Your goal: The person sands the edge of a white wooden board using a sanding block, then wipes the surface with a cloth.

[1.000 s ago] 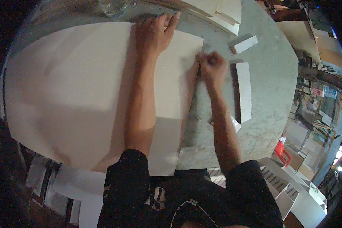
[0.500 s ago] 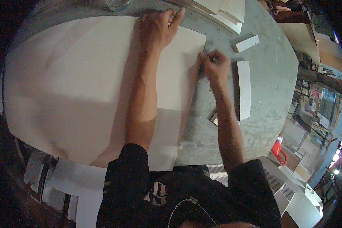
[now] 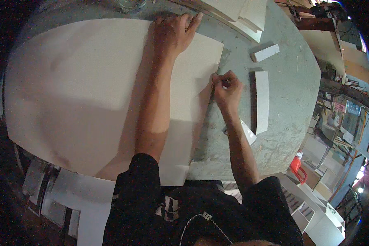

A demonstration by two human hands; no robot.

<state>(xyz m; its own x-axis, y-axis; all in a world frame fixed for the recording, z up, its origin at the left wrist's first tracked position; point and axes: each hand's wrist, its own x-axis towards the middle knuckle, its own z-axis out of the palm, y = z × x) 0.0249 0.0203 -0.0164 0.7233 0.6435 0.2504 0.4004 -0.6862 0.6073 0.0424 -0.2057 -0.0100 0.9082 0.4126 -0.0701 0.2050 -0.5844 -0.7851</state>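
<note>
A large white board [image 3: 78, 82] lies flat on a grey-green worktop, its right edge slanting down toward me. My left hand [image 3: 173, 33] rests at the board's far edge, fingers curled over that edge and thumb out to the right. Along the right edge, my right hand [image 3: 228, 88] is closed in a pinch, fingertips against the edge. Whatever those fingertips hold is too small to make out. Right of that hand lies a long white strip [image 3: 262, 102]. A smaller white piece [image 3: 248, 132] is partly hidden under my right forearm.
A short white block [image 3: 266, 53] lies farther right on the worktop [image 3: 289, 94]. White panels [image 3: 223, 8] are stacked at the far edge, and a clear glass container [image 3: 132, 5] stands far left of them. A red object [image 3: 298, 169] is beyond the worktop's near right side.
My right hand has slid nearer to me along the board's right edge, still pinched. More of the small white piece shows beside my forearm. My left hand stays at the far edge.
</note>
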